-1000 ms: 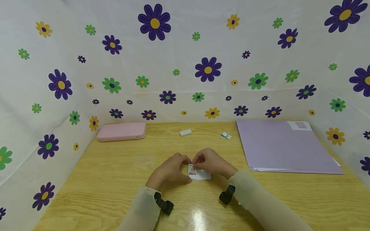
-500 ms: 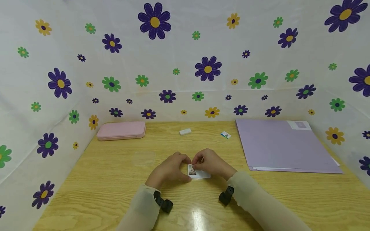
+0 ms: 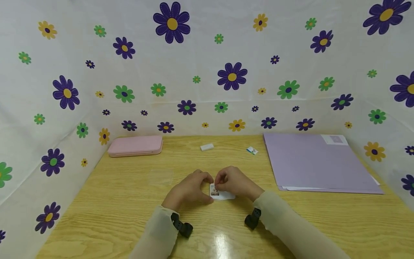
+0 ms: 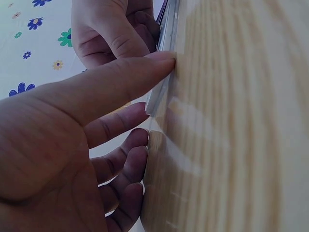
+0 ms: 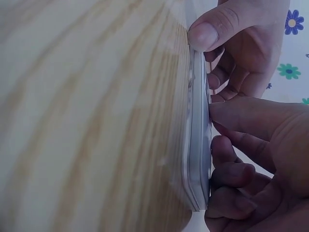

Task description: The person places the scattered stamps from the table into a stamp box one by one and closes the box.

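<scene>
A small flat white case (image 3: 228, 196) with rounded corners lies on the table between the hands. At its left end is a small picture sticker (image 3: 213, 191). My left hand (image 3: 191, 190) holds the case, thumb at the near edge and fingers toward the far edge. Curled over the top, my right hand (image 3: 237, 182) pinches the sticker's upper right part between thumb and fingertips. These fingers hide part of the picture. In the right wrist view the case (image 5: 195, 145) shows its side lying flat, with the right fingertips against its upper face.
A thin clear sheet (image 3: 161, 176) lies left of the hands. Behind are a pink pencil case (image 3: 136, 146), a white eraser (image 3: 207, 147) and a small blue-and-white packet (image 3: 252, 150). A large purple folder (image 3: 317, 162) covers the right side. Flowered cloth (image 3: 194, 64) walls the table.
The picture sticker has come down from slightly raised to nearly flat on the case, its white border showing less. Both hands keep almost the same place.
</scene>
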Tool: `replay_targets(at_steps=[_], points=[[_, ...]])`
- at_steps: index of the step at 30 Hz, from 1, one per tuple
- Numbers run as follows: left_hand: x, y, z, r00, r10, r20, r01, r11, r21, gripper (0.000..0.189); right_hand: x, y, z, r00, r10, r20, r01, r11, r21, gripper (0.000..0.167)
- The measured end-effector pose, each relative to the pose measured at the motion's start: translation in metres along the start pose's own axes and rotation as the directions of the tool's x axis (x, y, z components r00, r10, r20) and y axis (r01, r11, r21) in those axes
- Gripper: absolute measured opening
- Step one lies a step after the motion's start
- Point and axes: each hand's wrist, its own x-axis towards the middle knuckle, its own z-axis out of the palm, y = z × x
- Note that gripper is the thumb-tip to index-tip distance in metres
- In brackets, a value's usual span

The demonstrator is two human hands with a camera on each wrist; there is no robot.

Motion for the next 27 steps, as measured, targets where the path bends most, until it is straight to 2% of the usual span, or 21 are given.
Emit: replay_targets(at_steps=[9,14,27], points=[[0.0010,-0.0015,-0.0007,1.000,0.005,-0.005,-0.005,1.000,0.010,0.051,0.0011,0.0006,-0.0027,1.000,0.027,-0.001,-0.027,0.999,-0.018,0.006],[0.0012,-0.0015,-0.0003,1.000,0.011,0.000,-0.011,1.000,0.003,0.051,0.0024,0.0034,-0.0037,1.000,0.024,0.004,-0.024,1.000,0.008,0.006],[0.0000,0.0023,-0.0014,1.000,0.002,-0.001,-0.002,1.000,0.003,0.050,0.0009,0.0026,-0.0054,1.000,0.018,0.000,-0.018,1.000,-0.004,0.005]])
